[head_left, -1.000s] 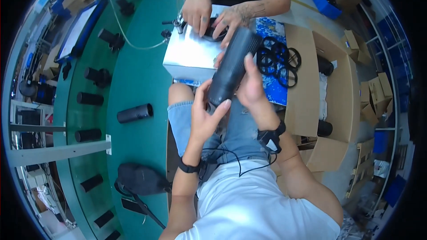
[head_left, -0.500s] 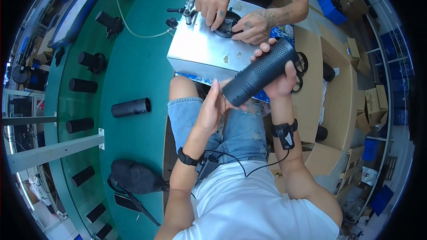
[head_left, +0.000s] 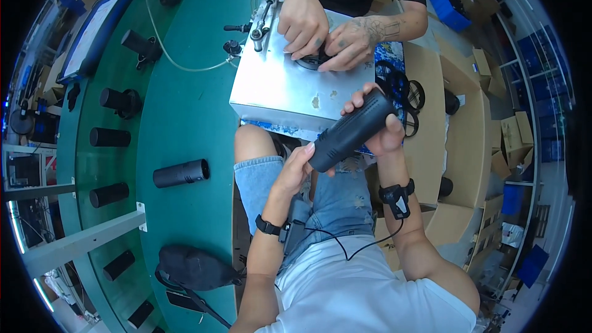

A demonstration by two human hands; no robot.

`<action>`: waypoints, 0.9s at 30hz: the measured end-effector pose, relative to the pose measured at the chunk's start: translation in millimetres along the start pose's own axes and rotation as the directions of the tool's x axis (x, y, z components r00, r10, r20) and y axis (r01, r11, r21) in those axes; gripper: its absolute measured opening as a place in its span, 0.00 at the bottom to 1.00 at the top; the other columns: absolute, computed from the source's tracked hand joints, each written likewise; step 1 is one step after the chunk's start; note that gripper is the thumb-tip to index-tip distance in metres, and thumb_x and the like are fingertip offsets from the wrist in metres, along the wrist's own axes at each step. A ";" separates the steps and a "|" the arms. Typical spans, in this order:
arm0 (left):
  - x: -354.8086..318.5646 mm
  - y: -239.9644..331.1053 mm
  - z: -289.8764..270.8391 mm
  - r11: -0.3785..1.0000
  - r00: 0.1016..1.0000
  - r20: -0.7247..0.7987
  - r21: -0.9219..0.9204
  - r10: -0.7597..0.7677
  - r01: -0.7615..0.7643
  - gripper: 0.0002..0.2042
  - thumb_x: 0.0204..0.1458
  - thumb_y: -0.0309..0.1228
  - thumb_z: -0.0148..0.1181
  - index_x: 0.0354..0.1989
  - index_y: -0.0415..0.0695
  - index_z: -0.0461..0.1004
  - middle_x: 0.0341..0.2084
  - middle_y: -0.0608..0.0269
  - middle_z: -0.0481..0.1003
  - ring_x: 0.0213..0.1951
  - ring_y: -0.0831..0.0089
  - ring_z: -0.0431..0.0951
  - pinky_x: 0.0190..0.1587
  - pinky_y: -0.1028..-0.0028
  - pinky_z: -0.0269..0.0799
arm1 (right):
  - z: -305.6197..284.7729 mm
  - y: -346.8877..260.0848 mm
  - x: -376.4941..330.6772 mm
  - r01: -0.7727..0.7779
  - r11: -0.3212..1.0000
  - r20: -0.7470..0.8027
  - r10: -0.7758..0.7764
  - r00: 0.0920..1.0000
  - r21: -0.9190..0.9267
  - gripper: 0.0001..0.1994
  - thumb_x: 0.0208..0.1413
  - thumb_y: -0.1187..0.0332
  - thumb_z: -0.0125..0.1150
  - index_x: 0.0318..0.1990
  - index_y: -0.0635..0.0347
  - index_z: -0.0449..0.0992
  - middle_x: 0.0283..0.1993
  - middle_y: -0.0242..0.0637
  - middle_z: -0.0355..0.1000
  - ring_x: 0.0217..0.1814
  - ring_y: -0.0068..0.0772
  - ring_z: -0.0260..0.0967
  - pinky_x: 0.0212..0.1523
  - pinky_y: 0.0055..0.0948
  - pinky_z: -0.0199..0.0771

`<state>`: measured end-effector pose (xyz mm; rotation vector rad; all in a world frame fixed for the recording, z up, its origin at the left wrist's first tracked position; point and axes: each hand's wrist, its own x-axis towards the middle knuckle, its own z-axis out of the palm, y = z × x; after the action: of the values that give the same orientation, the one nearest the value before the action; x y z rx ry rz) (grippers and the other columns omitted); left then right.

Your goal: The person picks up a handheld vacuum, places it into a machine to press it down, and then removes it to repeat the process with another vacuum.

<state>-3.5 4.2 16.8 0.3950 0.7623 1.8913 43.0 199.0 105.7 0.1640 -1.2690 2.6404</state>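
A black plastic cylinder (head_left: 353,128) with a perforated pattern and ridges slants over my lap, its upper end toward the right. My right hand (head_left: 386,137) wraps the upper end, fingertips showing on the far side and thumb on the near side. Around the lower end, my left hand (head_left: 297,168) is closed, its thumb on top and a fingertip showing underneath. Just beyond is a metal box (head_left: 265,89), where a co-worker's two hands (head_left: 304,24) work at a round black part (head_left: 310,61). Their fingers hide much of that part.
Black rings (head_left: 414,94) lie right of the box, beside an open carton (head_left: 468,154). Another black cylinder (head_left: 180,173) lies on the green table (head_left: 185,117) at left, near a black bag (head_left: 196,267). More cylinders (head_left: 110,137) line a green conveyor. A metal bar (head_left: 86,240) reaches the table.
The cylinder has come lower in view, nearer my body. My left hand's thumb has closed onto its lower end. The co-worker's hands have drawn closer together over the round part.
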 end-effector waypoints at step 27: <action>8.7 1.3 -8.8 0.998 0.978 0.207 0.047 0.024 -0.035 0.37 0.47 0.44 0.64 0.60 0.31 0.60 0.40 0.59 0.73 0.41 0.72 0.76 0.48 0.75 0.70 | -2.3 12.6 -19.1 0.077 0.997 -0.172 -0.073 0.982 0.016 0.31 0.49 0.53 0.64 0.56 0.57 0.60 0.48 0.38 0.61 0.54 0.37 0.60 0.60 0.39 0.61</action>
<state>-13.2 8.7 10.6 0.6277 0.6689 1.8266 58.7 190.6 91.2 -0.0123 -1.1555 2.5435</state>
